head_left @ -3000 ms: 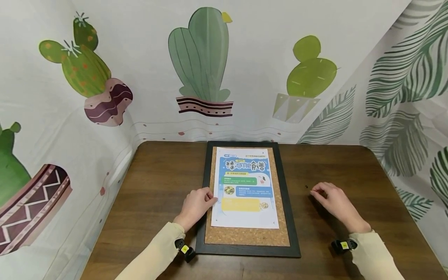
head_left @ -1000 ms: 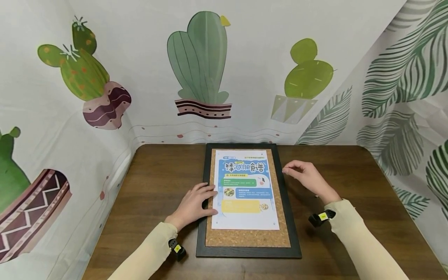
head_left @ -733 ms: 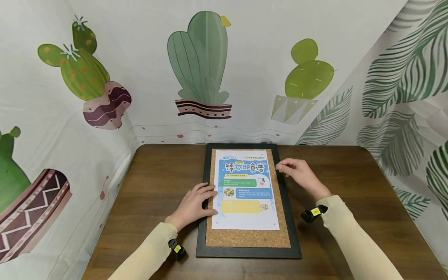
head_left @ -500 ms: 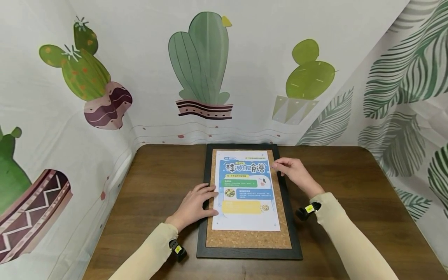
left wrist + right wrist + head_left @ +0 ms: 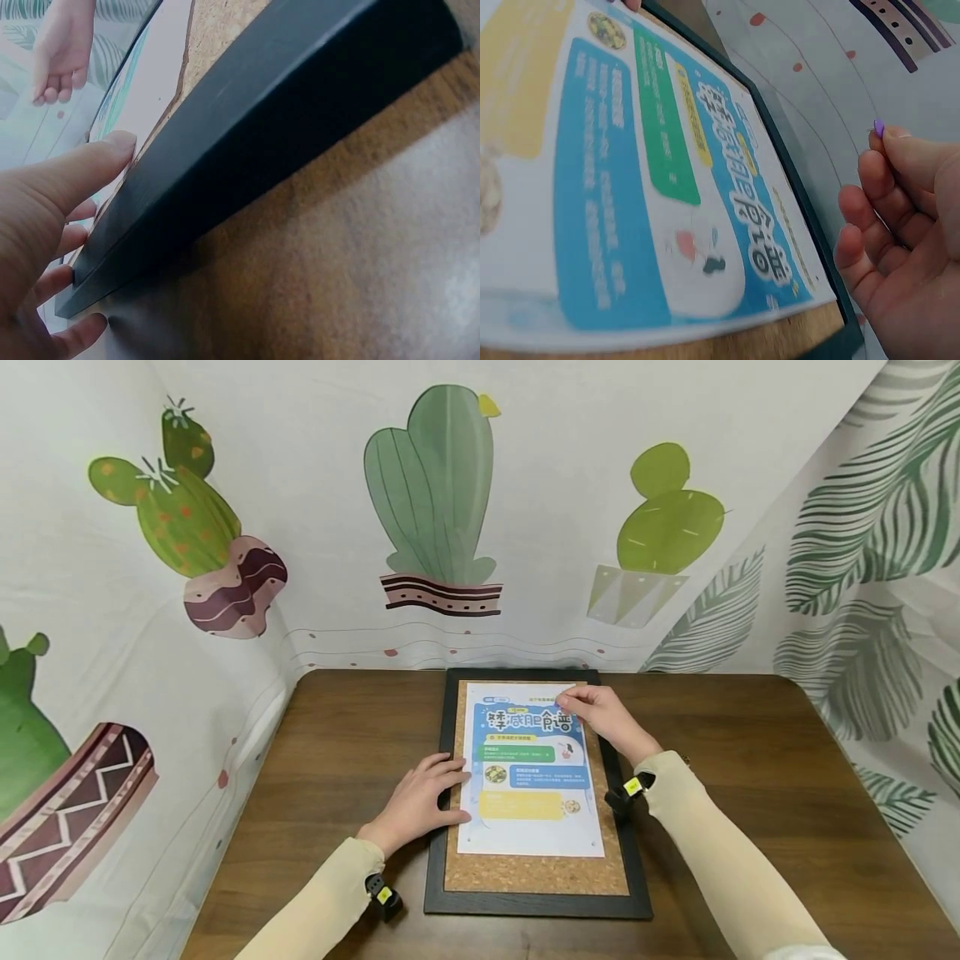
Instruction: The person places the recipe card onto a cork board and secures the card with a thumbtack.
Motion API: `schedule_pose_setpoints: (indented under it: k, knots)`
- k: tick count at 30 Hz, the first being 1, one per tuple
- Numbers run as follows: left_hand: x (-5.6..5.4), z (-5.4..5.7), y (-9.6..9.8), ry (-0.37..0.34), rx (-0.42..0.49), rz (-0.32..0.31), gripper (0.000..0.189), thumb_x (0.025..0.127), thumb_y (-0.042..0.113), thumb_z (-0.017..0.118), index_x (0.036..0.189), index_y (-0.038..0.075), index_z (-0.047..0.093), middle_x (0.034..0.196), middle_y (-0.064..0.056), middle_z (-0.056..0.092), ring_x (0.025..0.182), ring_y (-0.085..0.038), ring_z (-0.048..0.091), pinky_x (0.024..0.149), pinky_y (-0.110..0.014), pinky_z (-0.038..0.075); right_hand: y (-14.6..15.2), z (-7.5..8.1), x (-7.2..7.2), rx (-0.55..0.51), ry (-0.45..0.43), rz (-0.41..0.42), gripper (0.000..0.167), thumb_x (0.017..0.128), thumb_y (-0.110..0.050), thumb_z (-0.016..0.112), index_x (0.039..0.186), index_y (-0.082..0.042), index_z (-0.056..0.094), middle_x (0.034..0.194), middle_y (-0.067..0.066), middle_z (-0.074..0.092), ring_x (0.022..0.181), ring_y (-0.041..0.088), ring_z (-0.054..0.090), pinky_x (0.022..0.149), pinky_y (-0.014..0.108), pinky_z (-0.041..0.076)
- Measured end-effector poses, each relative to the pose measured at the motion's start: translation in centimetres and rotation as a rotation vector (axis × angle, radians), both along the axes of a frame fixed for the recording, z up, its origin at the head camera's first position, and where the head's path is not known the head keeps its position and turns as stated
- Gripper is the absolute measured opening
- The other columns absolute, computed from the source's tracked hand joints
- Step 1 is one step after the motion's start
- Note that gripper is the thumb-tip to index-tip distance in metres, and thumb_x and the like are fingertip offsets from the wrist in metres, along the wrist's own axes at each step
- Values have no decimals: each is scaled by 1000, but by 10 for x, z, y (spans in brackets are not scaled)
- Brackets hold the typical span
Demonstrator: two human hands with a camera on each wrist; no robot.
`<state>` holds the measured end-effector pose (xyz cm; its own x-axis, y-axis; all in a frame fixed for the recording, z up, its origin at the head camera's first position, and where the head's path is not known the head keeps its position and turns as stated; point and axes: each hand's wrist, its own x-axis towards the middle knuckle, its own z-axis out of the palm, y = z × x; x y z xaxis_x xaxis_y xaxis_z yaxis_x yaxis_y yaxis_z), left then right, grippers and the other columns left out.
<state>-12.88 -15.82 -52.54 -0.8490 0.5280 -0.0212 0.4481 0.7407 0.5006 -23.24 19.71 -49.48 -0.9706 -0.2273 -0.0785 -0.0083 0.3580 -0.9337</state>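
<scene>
A cork board (image 5: 536, 874) in a black frame (image 5: 536, 905) lies on the table, with a printed poster (image 5: 525, 841) flat on its cork. My right hand (image 5: 603, 717) is over the poster's upper right part. In the right wrist view, its thumb and index finger pinch a purple thumbtack (image 5: 879, 127), metal point showing, apart from the paper. My left hand (image 5: 416, 802) lies across the frame's left side, fingers spread, fingertips at the poster's left edge. The left wrist view shows the thumb (image 5: 112, 150) extended over the frame.
The brown wooden table (image 5: 322, 735) extends on both sides of the board. Behind it hangs a white cloth (image 5: 540, 485) printed with cacti and leaves. A small object (image 5: 687, 761) shows beside the right sleeve (image 5: 712, 835).
My right hand has moved left from the table on the right, over the frame, to above the poster. My left hand's fingers have spread out since the earliest frame and stay in place.
</scene>
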Motion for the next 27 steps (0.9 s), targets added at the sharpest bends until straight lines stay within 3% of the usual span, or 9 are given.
schedule_pose_setpoints:
  k: [5, 9, 12, 17, 27]
  knots:
    - [-2, 2, -1, -3, 8, -5, 65, 87, 44, 84, 143, 15, 66, 157, -5, 51, 151, -34, 36, 108, -73, 35, -15, 2, -14, -30, 8, -6, 35, 106, -25, 64, 120, 6, 73, 105, 18, 71, 95, 38, 60, 83, 44, 52]
    - [-1, 4, -1, -9, 9, -10, 65, 88, 44, 83, 144, 15, 65, 158, -6, 51, 151, -35, 35, 108, -73, 35, -28, 9, -19, -48, -2, -9, 33, 107, -24, 62, 118, 5, 73, 104, 27, 68, 94, 38, 59, 84, 48, 51]
    - [2, 3, -1, -18, 15, -7, 65, 89, 44, 83, 144, 15, 65, 158, -6, 51, 151, -35, 35, 108, -74, 34, -34, 8, -21, -65, -16, -17, 34, 107, -25, 63, 118, 5, 73, 100, 26, 67, 90, 40, 57, 82, 47, 50]
    - [5, -1, 1, -22, 20, -4, 65, 89, 44, 83, 144, 15, 65, 158, -5, 51, 151, -34, 36, 109, -74, 34, -39, -2, -26, -58, -24, -26, 36, 106, -30, 64, 118, 2, 74, 93, 13, 66, 92, 46, 54, 83, 47, 47]
    - [3, 1, 0, -13, 24, -4, 65, 89, 44, 83, 143, 14, 65, 158, -6, 51, 150, -34, 36, 109, -72, 35, -55, -2, -41, -22, -28, 6, 35, 107, -31, 61, 120, -1, 74, 100, 16, 67, 89, 38, 56, 84, 47, 49]
